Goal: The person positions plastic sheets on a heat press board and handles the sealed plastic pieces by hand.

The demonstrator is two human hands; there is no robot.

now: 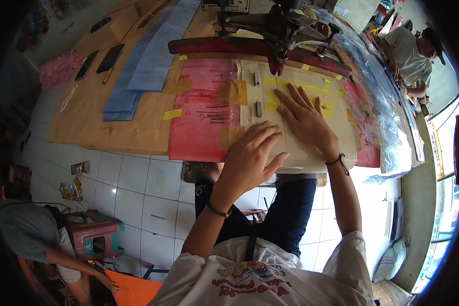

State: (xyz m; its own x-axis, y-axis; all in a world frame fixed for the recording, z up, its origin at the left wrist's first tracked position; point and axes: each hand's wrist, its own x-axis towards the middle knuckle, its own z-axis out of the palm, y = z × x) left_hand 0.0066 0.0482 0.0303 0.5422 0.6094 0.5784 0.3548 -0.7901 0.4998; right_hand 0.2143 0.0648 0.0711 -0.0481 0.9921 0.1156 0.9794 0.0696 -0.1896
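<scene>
My left hand (255,155) rests at the near edge of a cream board (301,145), fingers extended and holding nothing. Farther forward, my right hand (306,115) lies palm down on the same board with its fingers spread, over strips of yellow tape (327,106). Two small metal pieces (258,109) sit on the board left of my right hand. Beside the board on the left is a red sheet (201,109) with dark marks and tape. A black and red clamp-like machine (270,51) spans the far side of the board, beyond both hands.
Blue sheets (150,66), dark phone-like objects (109,58) and a pink beaded item (60,69) lie on the brown worktable (86,120). Clear plastic (387,117) covers the right side. One person (410,51) is at upper right, another (30,229) at lower left beside stools (94,234).
</scene>
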